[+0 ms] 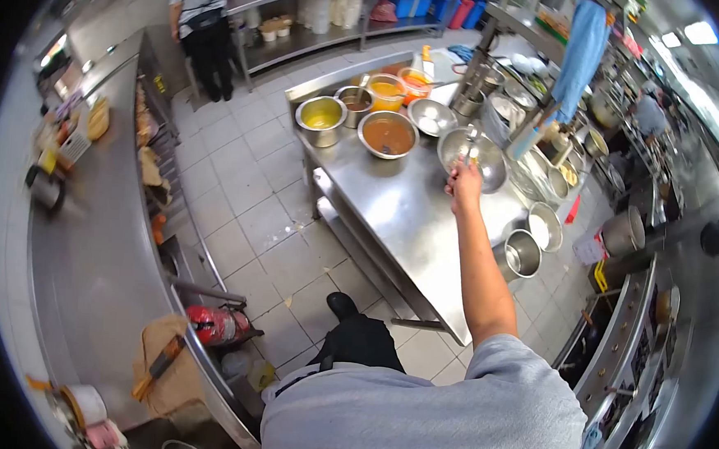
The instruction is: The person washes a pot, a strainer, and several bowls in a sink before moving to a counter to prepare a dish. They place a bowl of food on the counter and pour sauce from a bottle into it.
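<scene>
My right arm reaches out over the steel table (385,214). My right hand (465,186) is closed at the near rim of a wide metal bowl (492,163). From its fingers a slim metal utensil (470,142) points into the bowl; its exact kind is too small to make out. Just left of that bowl stands a smaller metal bowl (432,118). Beside it is a bowl of brown sauce (388,136). A pot of yellow liquid (321,118) sits at the table's left corner. My left hand is out of the picture.
Two metal pots (522,255) (545,226) stand near the table's right edge. A blue cloth (580,57) hangs from the shelf post. Another person (203,21) stands at the back left. A long steel counter (104,233) runs along my left; stoves (615,347) line the right.
</scene>
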### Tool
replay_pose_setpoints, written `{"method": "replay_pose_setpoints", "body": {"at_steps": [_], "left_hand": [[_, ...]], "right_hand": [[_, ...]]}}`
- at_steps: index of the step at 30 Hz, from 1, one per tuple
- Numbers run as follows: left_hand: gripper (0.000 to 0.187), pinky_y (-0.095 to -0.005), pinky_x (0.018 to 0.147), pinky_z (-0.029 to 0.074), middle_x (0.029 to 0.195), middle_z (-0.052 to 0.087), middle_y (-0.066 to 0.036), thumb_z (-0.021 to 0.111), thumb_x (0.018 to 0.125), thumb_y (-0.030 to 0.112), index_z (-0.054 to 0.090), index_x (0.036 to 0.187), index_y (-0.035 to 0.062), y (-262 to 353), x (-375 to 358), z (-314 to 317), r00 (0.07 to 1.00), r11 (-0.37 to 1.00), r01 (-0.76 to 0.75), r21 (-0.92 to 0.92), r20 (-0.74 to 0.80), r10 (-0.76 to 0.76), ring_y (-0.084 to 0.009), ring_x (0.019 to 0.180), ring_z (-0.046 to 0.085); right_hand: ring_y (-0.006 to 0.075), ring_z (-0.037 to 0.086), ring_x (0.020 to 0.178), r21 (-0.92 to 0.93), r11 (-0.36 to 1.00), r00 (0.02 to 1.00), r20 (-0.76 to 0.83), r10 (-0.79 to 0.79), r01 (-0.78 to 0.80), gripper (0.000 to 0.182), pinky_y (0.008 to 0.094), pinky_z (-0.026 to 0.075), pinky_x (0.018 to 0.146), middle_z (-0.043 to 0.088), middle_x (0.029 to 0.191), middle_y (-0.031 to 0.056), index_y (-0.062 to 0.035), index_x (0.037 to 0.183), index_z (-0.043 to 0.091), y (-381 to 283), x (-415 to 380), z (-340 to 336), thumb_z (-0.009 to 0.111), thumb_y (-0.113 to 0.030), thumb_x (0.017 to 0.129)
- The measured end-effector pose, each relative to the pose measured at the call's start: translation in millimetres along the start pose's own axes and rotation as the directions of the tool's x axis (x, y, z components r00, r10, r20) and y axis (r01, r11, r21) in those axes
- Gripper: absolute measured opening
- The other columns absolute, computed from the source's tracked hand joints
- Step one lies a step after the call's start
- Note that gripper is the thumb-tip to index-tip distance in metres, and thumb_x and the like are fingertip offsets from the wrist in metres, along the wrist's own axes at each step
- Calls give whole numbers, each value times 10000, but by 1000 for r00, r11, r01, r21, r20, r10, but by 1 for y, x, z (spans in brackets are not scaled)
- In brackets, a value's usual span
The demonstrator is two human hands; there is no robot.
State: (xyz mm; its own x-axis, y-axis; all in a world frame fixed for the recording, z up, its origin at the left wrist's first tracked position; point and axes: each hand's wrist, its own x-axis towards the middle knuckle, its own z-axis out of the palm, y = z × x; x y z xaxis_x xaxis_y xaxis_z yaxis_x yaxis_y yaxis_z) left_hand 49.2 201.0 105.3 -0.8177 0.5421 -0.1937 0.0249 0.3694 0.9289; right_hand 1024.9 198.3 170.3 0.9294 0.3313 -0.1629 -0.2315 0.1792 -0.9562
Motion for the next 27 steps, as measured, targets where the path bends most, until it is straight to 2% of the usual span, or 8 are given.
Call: {"method": "replay_pose_setpoints", "body": {"at_steps": [8, 11, 12, 19, 23, 25, 26, 27], "left_hand": [[361, -422, 818, 479, 1034, 633, -206, 480, 993, 305, 597, 1153, 3, 74, -189, 212, 803, 787, -596, 159, 108, 586, -309, 935, 607], [278, -209, 541, 399, 711, 512, 24, 513, 988, 365, 579, 962, 96, 68, -156, 279, 844, 959, -282, 30, 482, 234, -74, 595, 482], [309, -185, 404, 258, 571, 426, 62, 522, 985, 369, 531, 807, 116, 53, -162, 312, 829, 927, -352, -132, 416, 374, -26, 446, 370], [322, -197, 427, 300, 589, 439, 53, 526, 992, 368, 535, 792, 116, 52, -238, 368, 750, 976, -202, 77, 653, 104, -43, 471, 400], [365, -206, 410, 323, 572, 450, 41, 528, 983, 412, 538, 778, 110, 28, -229, 354, 766, 952, -240, 188, 640, 67, -59, 448, 421], [358, -211, 426, 322, 584, 454, 46, 537, 972, 427, 545, 784, 121, 23, -227, 343, 801, 962, -180, 205, 598, 22, -60, 465, 426], [357, -216, 422, 323, 586, 455, 47, 539, 970, 429, 543, 780, 126, 25, -232, 335, 821, 965, -143, 222, 570, -10, -63, 464, 427], [357, -221, 417, 324, 588, 456, 49, 541, 969, 431, 541, 775, 131, 31, -239, 327, 839, 965, -105, 239, 542, -43, -66, 464, 427]], "right_hand": [[78, 378, 504, 115, 991, 998, 2, 70, -70, 243, 248, 311, 432, 455, 691, -32, -88, 1202, 492, -21, 20, -23, 463, -207, 993], [74, 381, 487, 47, 999, 998, -57, 14, -11, 205, 252, 315, 414, 460, 690, -23, -80, 1162, 489, -28, 72, -29, 455, -185, 990], [81, 392, 513, 18, 999, 997, -73, -33, 34, 149, 256, 319, 429, 456, 695, -26, -103, 1104, 468, -27, 96, -33, 468, -180, 976], [197, 465, 555, 281, 959, 835, -538, 119, 44, 157, 335, 379, 446, 511, 764, 79, -82, 1057, 464, -31, 277, -27, 479, -111, 903], [255, 483, 729, 265, 959, 893, -401, 202, -99, 454, 384, 380, 520, 511, 1102, 143, -92, 1326, 323, -29, 364, -56, 449, -113, 890], [322, 533, 608, -38, 999, 812, -581, -54, 39, 358, 432, 398, 430, 574, 1041, 194, -53, 1233, 495, -49, 367, -41, 493, -212, 912], [394, 618, 660, -547, 837, 884, -399, -243, -17, 344, 501, 463, 453, 621, 980, 227, 37, 1132, 564, -39, 406, -75, 495, -219, 912], [419, 675, 827, -960, 280, 871, -140, -471, -2, 376, 516, 535, 550, 661, 982, 266, 93, 1054, 603, -11, 468, -127, 516, -242, 907]]}}
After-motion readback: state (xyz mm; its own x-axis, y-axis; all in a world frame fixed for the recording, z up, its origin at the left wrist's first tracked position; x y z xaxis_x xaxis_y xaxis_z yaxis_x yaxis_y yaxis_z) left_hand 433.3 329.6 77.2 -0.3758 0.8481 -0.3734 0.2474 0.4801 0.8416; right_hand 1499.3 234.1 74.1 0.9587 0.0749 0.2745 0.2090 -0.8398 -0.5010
